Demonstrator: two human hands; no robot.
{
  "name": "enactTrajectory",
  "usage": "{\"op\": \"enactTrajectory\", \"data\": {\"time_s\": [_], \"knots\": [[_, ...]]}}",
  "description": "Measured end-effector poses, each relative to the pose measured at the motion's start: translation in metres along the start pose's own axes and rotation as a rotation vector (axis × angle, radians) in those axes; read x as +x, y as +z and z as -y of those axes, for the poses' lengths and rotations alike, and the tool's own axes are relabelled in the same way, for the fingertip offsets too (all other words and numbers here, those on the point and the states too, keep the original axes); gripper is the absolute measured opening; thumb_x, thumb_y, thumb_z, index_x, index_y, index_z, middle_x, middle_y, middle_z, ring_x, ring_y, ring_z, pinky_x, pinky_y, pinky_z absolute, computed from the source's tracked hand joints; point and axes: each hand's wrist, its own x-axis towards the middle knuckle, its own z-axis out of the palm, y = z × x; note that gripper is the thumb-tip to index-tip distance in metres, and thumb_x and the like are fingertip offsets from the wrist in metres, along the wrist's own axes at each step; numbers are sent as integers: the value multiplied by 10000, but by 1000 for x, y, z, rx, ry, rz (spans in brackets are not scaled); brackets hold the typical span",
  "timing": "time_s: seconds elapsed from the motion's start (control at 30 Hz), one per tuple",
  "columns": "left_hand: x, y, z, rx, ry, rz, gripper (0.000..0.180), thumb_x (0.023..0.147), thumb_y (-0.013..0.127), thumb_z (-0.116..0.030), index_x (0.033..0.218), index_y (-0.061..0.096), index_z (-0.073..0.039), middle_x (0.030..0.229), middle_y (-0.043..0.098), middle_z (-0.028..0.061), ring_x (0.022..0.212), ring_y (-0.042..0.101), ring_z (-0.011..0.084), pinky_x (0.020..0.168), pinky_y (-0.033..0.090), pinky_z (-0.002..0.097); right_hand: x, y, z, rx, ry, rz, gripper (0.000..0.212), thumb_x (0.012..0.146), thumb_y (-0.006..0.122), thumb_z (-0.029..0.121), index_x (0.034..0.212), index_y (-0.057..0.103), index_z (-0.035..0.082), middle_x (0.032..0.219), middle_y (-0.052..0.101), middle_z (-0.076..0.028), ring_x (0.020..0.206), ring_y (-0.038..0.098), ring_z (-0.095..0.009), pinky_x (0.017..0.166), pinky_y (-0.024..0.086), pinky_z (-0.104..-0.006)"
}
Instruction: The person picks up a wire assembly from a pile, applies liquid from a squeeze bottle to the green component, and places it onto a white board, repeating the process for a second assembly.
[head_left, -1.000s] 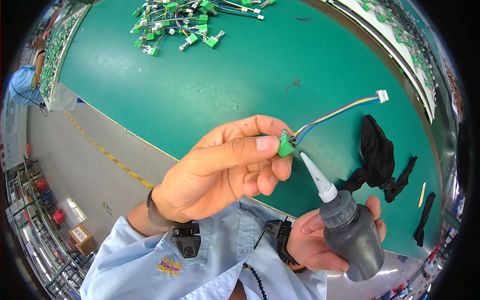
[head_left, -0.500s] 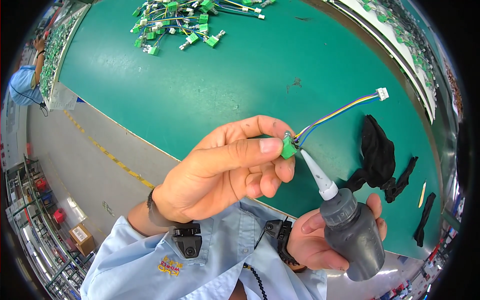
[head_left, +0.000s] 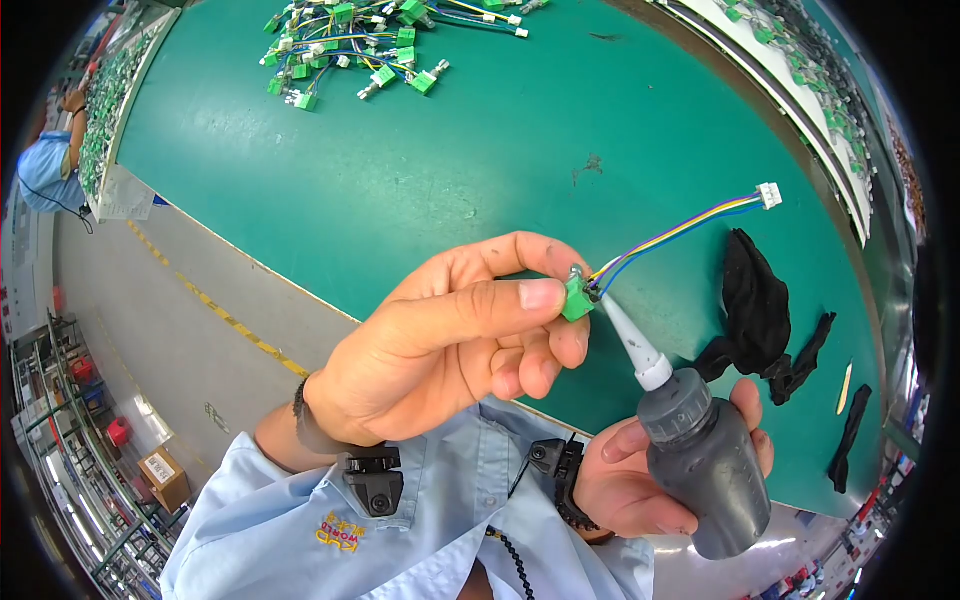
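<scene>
My left hand (head_left: 450, 330) pinches a small green wired component (head_left: 577, 300) between thumb and fingers. Purple, yellow, white and blue wires (head_left: 680, 226) run from its right side up to a white plug (head_left: 769, 196), which hangs free. In my right hand (head_left: 640, 490) is a dark grey squeeze bottle (head_left: 708, 470), tilted up to the left. Its pale tapered nozzle (head_left: 632, 340) meets the wire end of the green component, where dark stuff sits around the wire roots. Whether the tip touches or just hovers there, I cannot tell.
A heap of similar green components with wires (head_left: 370, 45) lies at the table's far side. Black cloth (head_left: 755, 310), a black strip (head_left: 849, 440) and a thin pale stick (head_left: 845, 388) lie on the right. A loaded white tray (head_left: 790, 90) borders the green table (head_left: 400, 170). Another person (head_left: 55, 165) works far left.
The bottle and its nozzle have shifted slightly up and left at the component. The white plug has swung a little to the right and down. My left hand has barely moved.
</scene>
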Motion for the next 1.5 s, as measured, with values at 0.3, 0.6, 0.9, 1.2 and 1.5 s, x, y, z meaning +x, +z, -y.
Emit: {"op": "enactTrajectory", "data": {"time_s": [0.3,0.6,0.9,1.2,1.5], "knots": [[0,-12,-3,-64,-10,143,181,911,477,-104,1066,496,-12,853,615,116,661,607,100,504,460,174,-3,-5,7,37,-4,-9,685,888,435,489,1255,260,-63,1284,277,-325,455,457,-165,452,432,-216],[-3,1,-1,124,126,-87,250,893,463,-107,1115,412,-4,753,533,120,488,474,98,386,331,166,-3,-13,-2,-281,-192,24,675,892,432,479,1253,258,-65,1280,276,-320,458,458,-165,458,432,-221],[-4,2,-3,80,129,-54,179,904,436,-98,1076,410,-59,752,522,117,455,456,100,356,308,173,-4,-5,3,21,-38,-11,663,899,418,472,1252,252,-64,1276,278,-325,440,439,-159,475,431,-221],[-2,-7,-6,-7,122,57,174,902,491,-123,1060,483,-49,801,590,113,583,586,104,458,440,175,-4,-5,3,66,-2,-23,666,903,403,474,1252,248,-72,1272,281,-327,422,424,-151,482,428,-220],[-4,4,0,591,542,-191,177,890,491,-122,1030,462,-17,751,579,120,540,572,124,431,439,192,-6,-5,4,50,-4,-36,667,907,387,474,1254,244,-78,1267,286,-324,412,414,-146,485,426,-216]]}}
